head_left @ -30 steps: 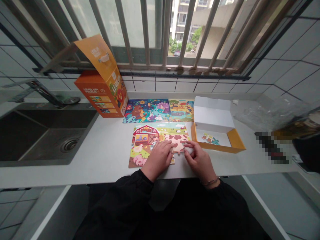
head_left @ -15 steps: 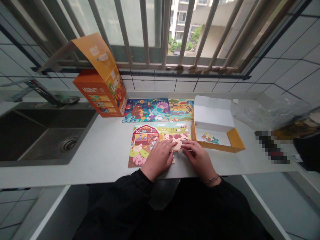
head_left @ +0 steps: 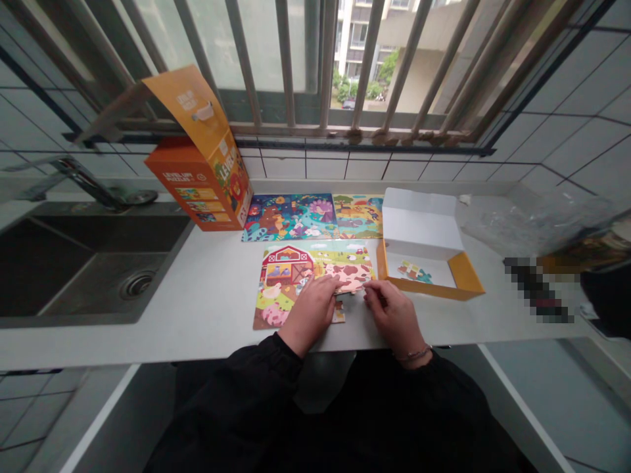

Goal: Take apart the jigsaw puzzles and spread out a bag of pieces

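A farm jigsaw puzzle (head_left: pixel 276 276) with a red barn, a pig and a spotted cow lies on the counter in front of me. My left hand (head_left: pixel 314 305) rests on its middle, fingers stretched out over the pieces. At the cow's lower edge, my right hand (head_left: pixel 393 310) has thumb and fingertips drawn together on the rim of a puzzle piece (head_left: pixel 351 281). The lower right corner of the picture is open, with bare counter showing. One piece (head_left: pixel 340 313) juts out beside my left hand, which partly covers it.
An orange-yellow open box (head_left: pixel 434 289) holds a few joined pieces (head_left: pixel 414 270). Behind lie a dark blue forest puzzle (head_left: pixel 290 217) and a yellow animal puzzle (head_left: pixel 358 215). A tall orange puzzle box (head_left: pixel 197 187) stands beside the sink (head_left: pixel 162 276). Clear plastic wrapping (head_left: pixel 527 220) lies right.
My right hand has drawn slightly down and right, its fingers closer together. My left fingers have shifted a little back, and more of the cow and the lower piece shows.
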Demonstrator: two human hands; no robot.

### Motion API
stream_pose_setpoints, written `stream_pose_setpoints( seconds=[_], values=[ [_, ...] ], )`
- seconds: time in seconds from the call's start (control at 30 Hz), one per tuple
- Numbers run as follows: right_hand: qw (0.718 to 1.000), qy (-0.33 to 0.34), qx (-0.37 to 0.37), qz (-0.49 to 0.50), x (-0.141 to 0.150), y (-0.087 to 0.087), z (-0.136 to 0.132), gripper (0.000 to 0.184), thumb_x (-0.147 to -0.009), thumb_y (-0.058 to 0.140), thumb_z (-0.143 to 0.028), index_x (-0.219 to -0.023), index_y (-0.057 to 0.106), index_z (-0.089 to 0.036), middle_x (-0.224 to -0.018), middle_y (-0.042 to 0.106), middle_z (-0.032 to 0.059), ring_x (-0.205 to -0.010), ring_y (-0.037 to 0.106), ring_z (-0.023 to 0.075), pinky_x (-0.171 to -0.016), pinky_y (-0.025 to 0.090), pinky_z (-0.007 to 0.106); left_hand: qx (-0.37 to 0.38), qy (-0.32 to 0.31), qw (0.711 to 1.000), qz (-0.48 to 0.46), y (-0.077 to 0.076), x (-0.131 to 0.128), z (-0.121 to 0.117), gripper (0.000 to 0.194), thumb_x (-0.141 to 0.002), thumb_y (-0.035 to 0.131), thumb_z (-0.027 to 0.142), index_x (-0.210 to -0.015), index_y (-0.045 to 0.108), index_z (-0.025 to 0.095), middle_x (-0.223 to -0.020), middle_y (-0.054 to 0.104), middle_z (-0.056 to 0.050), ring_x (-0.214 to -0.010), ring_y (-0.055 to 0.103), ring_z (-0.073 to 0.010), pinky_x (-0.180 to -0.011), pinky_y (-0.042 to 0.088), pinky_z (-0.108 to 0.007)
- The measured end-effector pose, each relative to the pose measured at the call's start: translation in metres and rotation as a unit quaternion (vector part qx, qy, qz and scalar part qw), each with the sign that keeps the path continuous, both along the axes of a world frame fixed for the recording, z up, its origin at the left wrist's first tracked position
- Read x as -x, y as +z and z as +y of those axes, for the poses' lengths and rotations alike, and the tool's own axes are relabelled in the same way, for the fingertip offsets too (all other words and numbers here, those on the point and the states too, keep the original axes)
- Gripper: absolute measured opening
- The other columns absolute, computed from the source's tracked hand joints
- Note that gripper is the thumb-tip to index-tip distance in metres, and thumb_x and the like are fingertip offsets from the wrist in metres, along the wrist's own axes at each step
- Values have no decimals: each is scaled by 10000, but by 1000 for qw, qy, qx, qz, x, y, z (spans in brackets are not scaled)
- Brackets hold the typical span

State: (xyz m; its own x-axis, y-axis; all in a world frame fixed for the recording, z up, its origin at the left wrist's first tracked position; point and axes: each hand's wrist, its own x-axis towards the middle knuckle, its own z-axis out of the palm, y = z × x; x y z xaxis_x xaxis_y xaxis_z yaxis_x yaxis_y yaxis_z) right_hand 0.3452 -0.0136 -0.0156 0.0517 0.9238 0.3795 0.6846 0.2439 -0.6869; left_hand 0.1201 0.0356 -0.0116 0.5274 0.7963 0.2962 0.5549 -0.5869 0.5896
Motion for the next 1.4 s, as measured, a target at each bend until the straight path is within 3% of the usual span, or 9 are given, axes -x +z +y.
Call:
stream_pose_setpoints(
  seconds=[0.17, 0.23, 0.4, 0.57, 0.77, 0.93, 1.17, 1.4],
  values=[
    [999, -15, 32, -3, 3, 6, -4, 341, -1070, 565, -370, -1350, 716, -247, -979, 803, 58, -821, 756, 222, -803, 609, 353, 4, 2, 1000, -10, 1, 0, 0, 403, -1005, 524, 74, -1357, 652, 222, -1412, 723, -119, -1365, 653, -278, -1231, 476, -521],
    [998, 0, 58, 6, 4, 8, -5, 377, -1066, 573, -380, -1395, 702, -250, -1042, 830, 56, -822, 779, 219, -803, 621, 347, 6, 1, 1000, -12, 2, 0, 0, 405, -1005, 524, 71, -1362, 651, 215, -1423, 718, -119, -1375, 647, -277, -1235, 475, -517],
    [997, 33, 68, 0, 4, 10, -5, 332, -1068, 561, -390, -1280, 771, -246, -1231, 825, 80, -912, 807, 240, -830, 639, 363, 12, 6, 1000, -1, 3, 0, -1, 409, -985, 546, 69, -1356, 658, 198, -1414, 719, -136, -1384, 641, -291, -1236, 477, -531],
    [998, 4, 63, 10, 3, 9, -6, 317, -1049, 570, -354, -1253, 783, -238, -1171, 838, 75, -889, 804, 237, -824, 629, 357, 8, 9, 1000, 2, 2, 0, -1, 406, -975, 548, 66, -1344, 656, 194, -1419, 712, -144, -1374, 647, -296, -1245, 472, -529],
    [993, 86, 79, -25, 3, 11, -5, 374, -1037, 595, -335, -1363, 752, -239, -1065, 840, 63, -778, 758, 203, -743, 603, 326, 6, 9, 1000, 12, 1, 0, -1, 416, -969, 552, 61, -1348, 650, 203, -1430, 706, -133, -1392, 632, -295, -1250, 468, -527],
    [995, 59, 68, -42, 5, 10, -5, 371, -1013, 585, -259, -1331, 775, -246, -1171, 839, 69, -814, 777, 200, -763, 597, 315, 11, 19, 1000, 6, 1, 0, -1, 415, -970, 561, 67, -1353, 648, 202, -1413, 714, -133, -1363, 647, -291, -1245, 472, -526],
    [997, 29, 52, -54, 7, 7, -6, 359, -991, 587, -242, -1284, 794, -232, -1136, 847, 72, -814, 790, 211, -774, 606, 319, -2, 18, 1000, 1, -1, 0, -1, 394, -969, 570, 64, -1322, 661, 212, -1364, 737, -119, -1317, 677, -284, -1165, 551, -486],
    [993, 71, 62, -71, 8, 7, -4, 399, -969, 603, -217, -1343, 739, -237, -1089, 826, 66, -774, 746, 195, -754, 596, 315, -6, 6, 1000, 6, -2, 1, 0, 382, -964, 578, 60, -1310, 667, 196, -1407, 721, -146, -1358, 665, -300, -1187, 538, -513]
  ],
)
